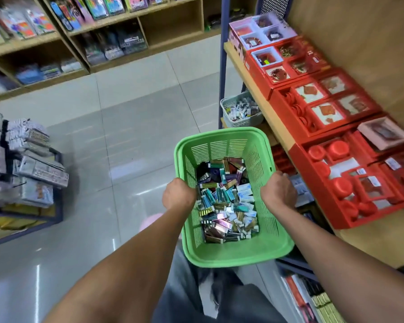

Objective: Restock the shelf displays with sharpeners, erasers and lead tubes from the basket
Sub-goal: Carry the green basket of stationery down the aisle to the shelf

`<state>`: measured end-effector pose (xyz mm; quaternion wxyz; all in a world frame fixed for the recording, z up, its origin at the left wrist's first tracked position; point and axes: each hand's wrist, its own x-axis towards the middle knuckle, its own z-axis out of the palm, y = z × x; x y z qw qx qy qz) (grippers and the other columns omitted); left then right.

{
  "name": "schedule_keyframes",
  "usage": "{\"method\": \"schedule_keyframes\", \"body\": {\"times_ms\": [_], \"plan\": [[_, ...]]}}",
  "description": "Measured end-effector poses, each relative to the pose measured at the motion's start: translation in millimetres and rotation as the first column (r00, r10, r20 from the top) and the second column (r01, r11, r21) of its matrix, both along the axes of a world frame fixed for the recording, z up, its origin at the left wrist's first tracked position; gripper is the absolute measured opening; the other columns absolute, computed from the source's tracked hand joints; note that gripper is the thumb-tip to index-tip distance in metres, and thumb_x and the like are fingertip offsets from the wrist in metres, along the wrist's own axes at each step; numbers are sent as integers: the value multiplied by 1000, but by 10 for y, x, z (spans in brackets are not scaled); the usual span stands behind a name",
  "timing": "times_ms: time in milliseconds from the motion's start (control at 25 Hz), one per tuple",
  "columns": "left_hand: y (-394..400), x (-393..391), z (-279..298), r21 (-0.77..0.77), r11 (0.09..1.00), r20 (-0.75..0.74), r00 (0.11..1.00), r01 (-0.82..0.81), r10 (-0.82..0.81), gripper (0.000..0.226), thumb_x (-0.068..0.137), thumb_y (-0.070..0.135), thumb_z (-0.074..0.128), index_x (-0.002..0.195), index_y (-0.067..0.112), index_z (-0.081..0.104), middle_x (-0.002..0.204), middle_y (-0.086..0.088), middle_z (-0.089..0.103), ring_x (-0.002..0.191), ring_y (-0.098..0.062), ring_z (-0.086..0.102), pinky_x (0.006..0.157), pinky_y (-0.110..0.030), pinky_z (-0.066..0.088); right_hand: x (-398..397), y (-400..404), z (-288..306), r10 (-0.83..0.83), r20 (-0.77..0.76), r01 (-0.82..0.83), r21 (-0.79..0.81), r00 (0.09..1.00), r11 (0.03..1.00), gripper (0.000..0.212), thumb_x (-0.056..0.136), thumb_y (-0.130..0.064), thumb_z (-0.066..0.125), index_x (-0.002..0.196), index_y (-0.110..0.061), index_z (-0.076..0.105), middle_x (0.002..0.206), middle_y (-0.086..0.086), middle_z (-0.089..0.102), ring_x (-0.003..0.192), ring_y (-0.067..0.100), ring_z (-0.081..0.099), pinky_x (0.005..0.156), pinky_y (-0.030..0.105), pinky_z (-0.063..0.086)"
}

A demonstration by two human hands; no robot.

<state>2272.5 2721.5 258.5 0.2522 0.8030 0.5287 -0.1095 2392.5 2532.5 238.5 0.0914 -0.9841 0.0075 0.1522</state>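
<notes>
A green plastic basket (222, 138) hangs in front of me, carried above the floor. My left hand (178, 193) grips its left rim and my right hand (278, 191) grips its right rim. Inside lies a heap of small stationery packs (226, 201): shiny teal, gold, purple and white boxes, several of them. My fingers curl over the rims and are partly hidden.
A wooden shelf (273, 122) on the right carries red gift boxes (324, 106). A grey mesh basket (240, 110) of small items sits on a lower level. Wooden bookshelves (135, 17) line the far wall. A low rack of packets (26, 169) stands left. Grey tiled floor lies between.
</notes>
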Motion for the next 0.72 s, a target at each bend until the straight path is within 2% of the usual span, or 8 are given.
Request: {"method": "schedule_keyframes", "body": {"times_ms": [200,360,440,520,600,680,720], "plan": [[215,399,-70,-29,999,5,1000,24,-24,18,88,15,65,74,10,55,71,-4,62,71,-23,65,68,-34,58,341,178,-37,-16,20,16,-4,1000,1000,38,89,-11,64,124,0,55,126,18,58,113,37,59,95,47,50],[455,815,-279,-35,990,-11,990,138,-138,4,86,8,62,87,4,60,78,-6,62,78,-25,65,73,-36,59,593,265,-305,-90,15,90,-3,996,996,33,89,-9,63,121,0,56,123,19,61,111,38,61,92,46,52],[588,1079,-462,-60,982,-32,983,178,-180,15,86,6,58,100,2,57,88,-9,63,83,-27,65,75,-37,59,736,356,-528,-123,32,123,1,992,992,30,91,-8,60,120,-2,58,123,17,62,109,36,62,89,43,52],[743,1258,-739,-99,980,-51,983,170,-176,32,89,4,53,120,-2,44,91,-10,62,83,-28,64,71,-39,58,834,503,-730,-164,22,164,-4,986,986,28,92,-7,57,120,-3,60,121,14,64,106,33,64,87,41,51],[947,1458,-1186,-149,967,-108,968,209,-226,44,91,4,47,132,-3,33,94,-11,62,84,-30,65,69,-39,57,902,651,-1027,-214,3,214,-23,977,976,28,93,-7,55,121,-5,59,120,13,64,105,30,63,88,40,49],[1229,1665,-1715,-201,947,-140,949,252,-282,47,88,10,47,133,-1,38,99,-15,65,82,-34,69,70,-46,60,932,823,-1380,-273,-33,272,-42,961,962,30,93,-5,53,122,-3,58,120,14,63,108,31,62,88,40,48],[1366,1758,-1970,-230,940,-168,942,250,-292,44,89,14,46,131,2,42,96,-16,66,76,-35,70,63,-47,61,952,919,-1544,-312,-39,309,-63,949,949,30,92,-3,52,122,-3,57,119,14,64,107,32,63,88,41,48]]}}
